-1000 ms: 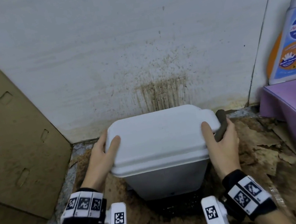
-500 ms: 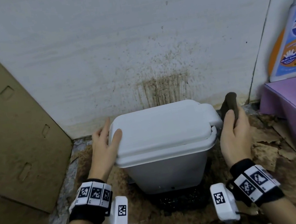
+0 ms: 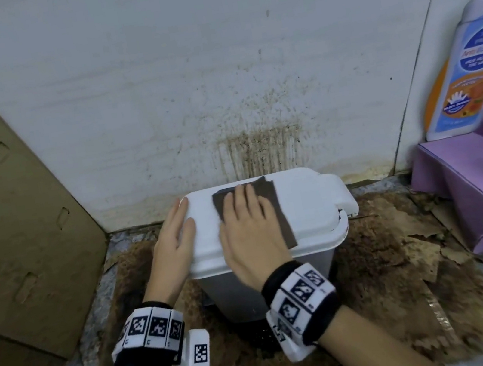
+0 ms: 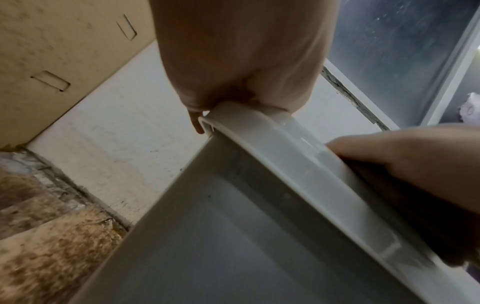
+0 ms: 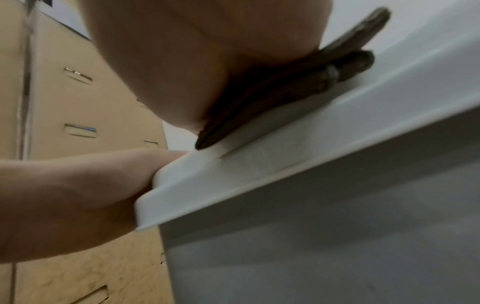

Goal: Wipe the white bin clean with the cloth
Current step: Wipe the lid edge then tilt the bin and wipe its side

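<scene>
The white bin [image 3: 274,241] stands on the floor against the stained wall [image 3: 217,76], its lid down, on torn brown cardboard scraps [image 3: 385,239]. A dark brown cloth [image 3: 272,206] lies spread on the bin's lid, toward the lid's left half and reaching from its back edge to near its front edge.

The right hand [image 3: 250,228] lies flat on the cloth, palm down, fingers straight and close together, pointing toward the wall; the forearm crosses in from the bin's front right. In the right wrist view the palm presses the cloth [image 5: 298,82] down onto the lid, with folded cloth edges sticking out past the hand.

The left hand [image 3: 175,240] rests against the bin's left side, fingers extended along the lid's edge and the thumb laid on top of the lid. It is not curled round anything; it braces the bin with straight fingers. The left wrist view shows the palm [image 4: 241,51] pressed on the lid's corner.

Left of the bin a cardboard sheet [image 3: 12,219] leans on the wall. Right of the bin sits a purple box [image 3: 467,178] with a blue-and-orange labelled bottle [image 3: 468,67] on it.
</scene>
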